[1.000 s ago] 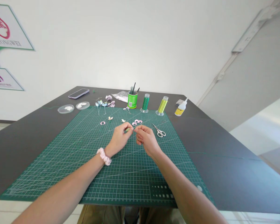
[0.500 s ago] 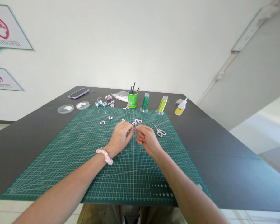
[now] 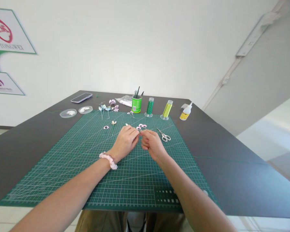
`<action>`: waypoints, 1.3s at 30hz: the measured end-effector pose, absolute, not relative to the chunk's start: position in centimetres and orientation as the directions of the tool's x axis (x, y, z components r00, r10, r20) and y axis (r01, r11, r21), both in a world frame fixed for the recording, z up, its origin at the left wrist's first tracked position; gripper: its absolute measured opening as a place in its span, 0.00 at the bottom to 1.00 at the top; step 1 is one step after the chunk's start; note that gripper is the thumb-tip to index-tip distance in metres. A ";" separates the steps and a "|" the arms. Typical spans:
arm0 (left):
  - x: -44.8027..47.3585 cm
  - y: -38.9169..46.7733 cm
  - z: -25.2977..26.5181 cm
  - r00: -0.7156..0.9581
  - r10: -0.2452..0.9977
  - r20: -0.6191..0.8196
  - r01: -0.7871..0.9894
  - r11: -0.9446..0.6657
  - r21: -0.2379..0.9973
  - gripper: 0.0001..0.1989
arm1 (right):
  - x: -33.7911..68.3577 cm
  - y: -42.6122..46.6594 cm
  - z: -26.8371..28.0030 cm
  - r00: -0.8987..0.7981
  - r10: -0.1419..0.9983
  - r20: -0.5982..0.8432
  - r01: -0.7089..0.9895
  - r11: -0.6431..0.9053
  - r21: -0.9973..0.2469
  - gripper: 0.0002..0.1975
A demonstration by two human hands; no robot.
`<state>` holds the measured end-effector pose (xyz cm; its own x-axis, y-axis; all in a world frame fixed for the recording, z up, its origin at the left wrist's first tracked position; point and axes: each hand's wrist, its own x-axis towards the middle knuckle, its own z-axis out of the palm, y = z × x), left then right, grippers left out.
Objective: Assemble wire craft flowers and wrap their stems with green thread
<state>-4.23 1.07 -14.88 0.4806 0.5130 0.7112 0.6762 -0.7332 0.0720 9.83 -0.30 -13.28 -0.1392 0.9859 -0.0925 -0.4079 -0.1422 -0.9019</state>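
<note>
My left hand (image 3: 127, 140) and my right hand (image 3: 152, 142) meet fingertip to fingertip above the green cutting mat (image 3: 135, 183). Both are closed in a pinch; whatever lies between the fingers is too small to make out. Small pink-and-white ring-shaped pieces (image 3: 141, 126) show just beyond the fingertips, and I cannot tell whether they are held or lie on the mat. Scissors with white handles (image 3: 164, 137) lie to the right of my right hand. Left of my left hand are a loose pink ring (image 3: 106, 127) and a small cream flower (image 3: 113, 122) on a stem.
Behind stand a green can of tools (image 3: 136, 104), a dark green thread spool (image 3: 149, 107), a yellow-green spool (image 3: 166, 110) and a glue bottle (image 3: 186, 111). Fabric flowers (image 3: 108, 109), two shallow dishes (image 3: 68, 113) and a phone (image 3: 81, 97) are at the back left.
My fingertips have drawn slightly closer together, both hands still pinched. The view has shifted a little; the things on the table stay in place.
</note>
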 end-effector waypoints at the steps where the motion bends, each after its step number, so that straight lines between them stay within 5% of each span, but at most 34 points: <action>1: -4.2 1.0 -14.9 0.492 0.504 0.710 0.675 -0.735 0.055 0.12 | 9.9 -0.3 -13.3 -0.136 0.986 -0.093 -0.403 -0.141 -0.904 0.12; 10: -4.2 1.0 -14.8 0.491 0.470 0.733 0.665 -0.747 0.034 0.10 | 9.8 -0.2 -13.3 -0.107 0.993 -0.056 -0.381 -0.093 -0.920 0.09; 14: -4.0 1.1 -14.9 0.398 0.579 0.712 0.626 -0.739 0.250 0.10 | 9.8 -0.1 -13.3 -0.092 0.995 -0.023 -0.385 -0.057 -0.921 0.09; 18: -3.8 1.1 -14.8 0.281 0.776 0.564 0.493 -0.621 0.609 0.14 | 9.7 -0.1 -13.1 -0.075 0.997 -0.001 -0.328 -0.026 -0.944 0.09; 21: -3.7 1.2 -14.6 0.244 0.853 0.461 0.396 -0.522 0.756 0.15 | 9.5 -0.1 -13.2 -0.073 0.997 0.024 -0.282 0.003 -0.959 0.08; 33: -3.5 1.5 -14.5 0.214 0.944 0.251 0.180 -0.291 0.940 0.17 | 9.1 0.5 -14.1 -0.061 0.992 0.115 -0.204 0.100 -0.974 0.08; 39: -3.1 1.3 -14.3 0.313 0.948 0.047 -0.084 -0.022 0.996 0.17 | 9.2 0.5 -14.4 -0.075 0.980 0.183 -0.163 0.169 -0.972 0.10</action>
<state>-3.13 1.35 -14.34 0.3134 0.9484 0.0475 -0.0836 -0.0223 0.9963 9.23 0.46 -14.37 -0.0752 0.9802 0.1832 -0.1626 0.1692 -0.9721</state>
